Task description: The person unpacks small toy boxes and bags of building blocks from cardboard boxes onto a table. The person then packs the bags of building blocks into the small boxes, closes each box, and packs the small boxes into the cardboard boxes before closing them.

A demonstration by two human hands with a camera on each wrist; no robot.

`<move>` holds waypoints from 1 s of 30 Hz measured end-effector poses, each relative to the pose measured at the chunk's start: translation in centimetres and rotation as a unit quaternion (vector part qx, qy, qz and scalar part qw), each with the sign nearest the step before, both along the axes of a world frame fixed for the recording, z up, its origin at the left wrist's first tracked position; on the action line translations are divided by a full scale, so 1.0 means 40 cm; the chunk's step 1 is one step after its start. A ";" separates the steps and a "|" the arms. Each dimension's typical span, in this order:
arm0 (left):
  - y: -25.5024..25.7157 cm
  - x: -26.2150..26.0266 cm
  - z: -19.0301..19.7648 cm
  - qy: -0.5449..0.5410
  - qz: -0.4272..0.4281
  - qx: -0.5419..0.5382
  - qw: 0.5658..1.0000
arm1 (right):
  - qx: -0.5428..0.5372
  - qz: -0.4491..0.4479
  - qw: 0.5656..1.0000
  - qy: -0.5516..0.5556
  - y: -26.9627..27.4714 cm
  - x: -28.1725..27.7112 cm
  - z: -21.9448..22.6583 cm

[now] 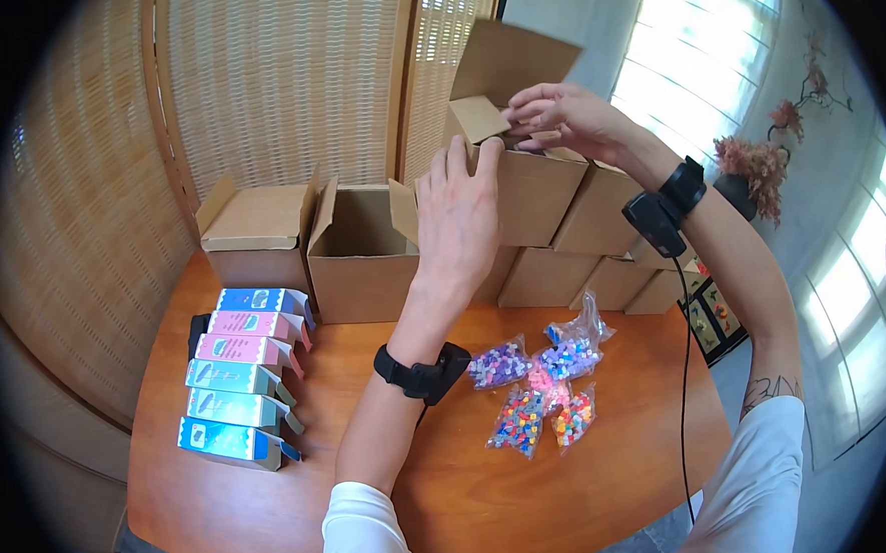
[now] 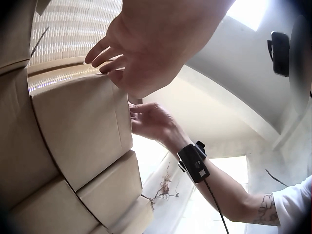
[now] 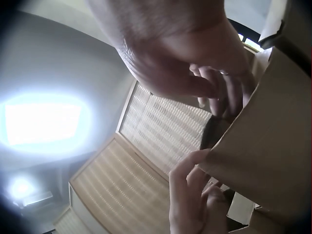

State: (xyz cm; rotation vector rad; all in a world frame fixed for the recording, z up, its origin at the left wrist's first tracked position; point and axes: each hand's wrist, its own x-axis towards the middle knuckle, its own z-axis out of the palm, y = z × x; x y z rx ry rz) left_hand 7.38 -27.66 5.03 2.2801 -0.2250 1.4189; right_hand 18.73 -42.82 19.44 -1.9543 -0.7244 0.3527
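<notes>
An upper cardboard box stands on a stack with its flap raised. My left hand touches its near left rim, fingers mostly extended; the left wrist view shows this hand at the top edge of the box. My right hand is over the open top, fingers loosely bent. In the right wrist view, the right hand's fingers reach behind the box wall, tips partly hidden, while the left hand lies along the rim. Nothing held is visible in either hand; the box's contents are hidden.
On the wooden table lie several bags of small coloured pieces. Several blue and pink cartons form a column at left. Behind them stand an open box and another box. More boxes support the stack.
</notes>
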 end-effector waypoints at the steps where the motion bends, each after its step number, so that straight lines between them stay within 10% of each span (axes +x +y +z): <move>1: -0.003 -0.001 0.001 -0.003 -0.001 -0.009 1.000 | 0.044 -0.014 0.999 0.001 0.002 -0.024 -0.003; 9: 0.003 0.014 -0.014 0.032 0.021 0.012 0.999 | 0.011 0.159 0.987 -0.027 0.024 -0.039 -0.003; 13: 0.001 0.017 -0.013 0.011 0.036 -0.003 0.999 | -0.098 0.033 0.985 -0.141 0.045 -0.014 -0.018; 17: 0.001 0.002 -0.002 0.013 0.033 0.008 0.999 | -0.333 -0.047 0.895 -0.292 0.081 0.019 -0.029; 30: 0.002 0.002 0.006 -0.029 -0.002 -0.008 1.000 | -0.423 -0.078 0.903 0.006 0.162 0.106 -0.055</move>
